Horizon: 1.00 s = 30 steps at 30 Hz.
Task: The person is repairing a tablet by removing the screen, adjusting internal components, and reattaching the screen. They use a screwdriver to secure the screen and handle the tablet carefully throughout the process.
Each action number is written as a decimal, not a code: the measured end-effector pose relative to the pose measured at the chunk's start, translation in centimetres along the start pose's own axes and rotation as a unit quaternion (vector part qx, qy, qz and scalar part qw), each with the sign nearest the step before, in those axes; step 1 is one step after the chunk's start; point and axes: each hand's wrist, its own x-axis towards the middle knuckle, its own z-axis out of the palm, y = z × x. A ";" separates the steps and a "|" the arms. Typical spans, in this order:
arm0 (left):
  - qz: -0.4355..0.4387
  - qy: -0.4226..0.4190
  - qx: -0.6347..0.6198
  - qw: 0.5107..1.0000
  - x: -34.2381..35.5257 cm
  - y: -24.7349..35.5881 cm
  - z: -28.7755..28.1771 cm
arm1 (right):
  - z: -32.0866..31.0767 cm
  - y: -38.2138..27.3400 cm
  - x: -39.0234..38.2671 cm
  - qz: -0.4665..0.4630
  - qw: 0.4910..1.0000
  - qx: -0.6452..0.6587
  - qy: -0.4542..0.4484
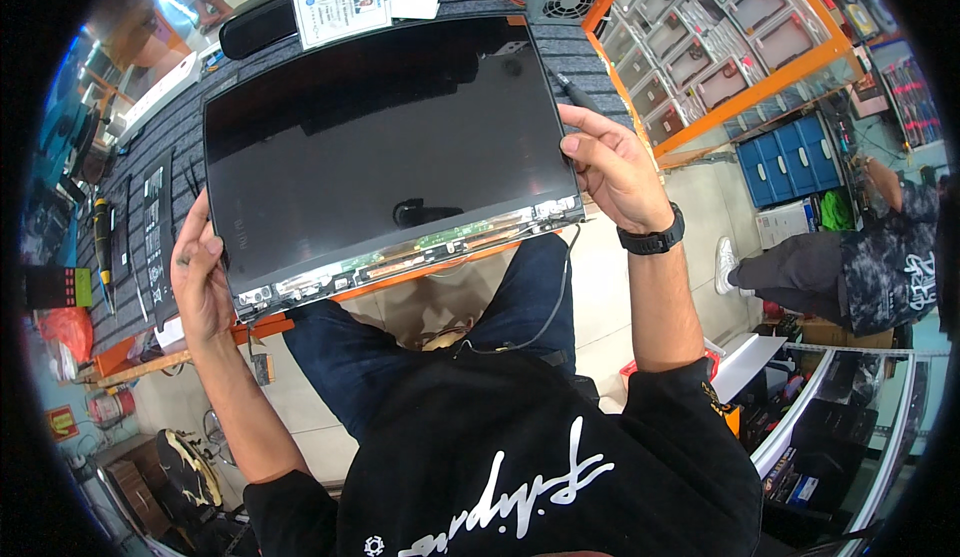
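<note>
A dark laptop screen assembly (390, 137) is held up at the near edge of the grey ribbed work mat (170, 147). Along its bottom, a strip of green circuit board and metal (440, 241) is exposed. My left hand (200, 267) grips the screen's left edge, thumb at the front. My right hand (610, 167), with a dark watch on the wrist, grips the right edge. A thin black cable (563, 292) hangs from the lower right corner, and a flat connector (262, 362) dangles below the left corner.
A yellow-black screwdriver (101, 242) and black battery-like part (156, 247) lie left. A power supply (570, 1) sits behind the screen's right side. An orange display case (650, 149) and blue drawers (786, 157) stand right, near a person (880, 267). A glass cabinet (840, 417) is at lower right.
</note>
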 end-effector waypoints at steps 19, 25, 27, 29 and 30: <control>-0.030 0.069 -0.055 0.996 1.4 -0.1 2.1 | 0.5 0.9 1.2 -0.022 0.996 -0.053 0.075; -0.020 0.051 -0.046 0.997 1.4 0.2 2.3 | 0.4 0.5 1.1 -0.005 0.996 -0.025 0.082; -0.028 0.023 -0.085 0.996 2.0 -0.6 0.9 | 1.1 -0.5 1.2 0.002 0.997 -0.002 0.076; -0.035 0.019 -0.084 0.996 2.5 -0.6 1.0 | 1.1 -0.2 1.8 0.003 0.994 -0.035 0.099; -0.039 0.031 -0.063 0.997 2.6 -0.5 1.5 | 0.9 0.0 2.1 0.004 0.993 -0.052 0.110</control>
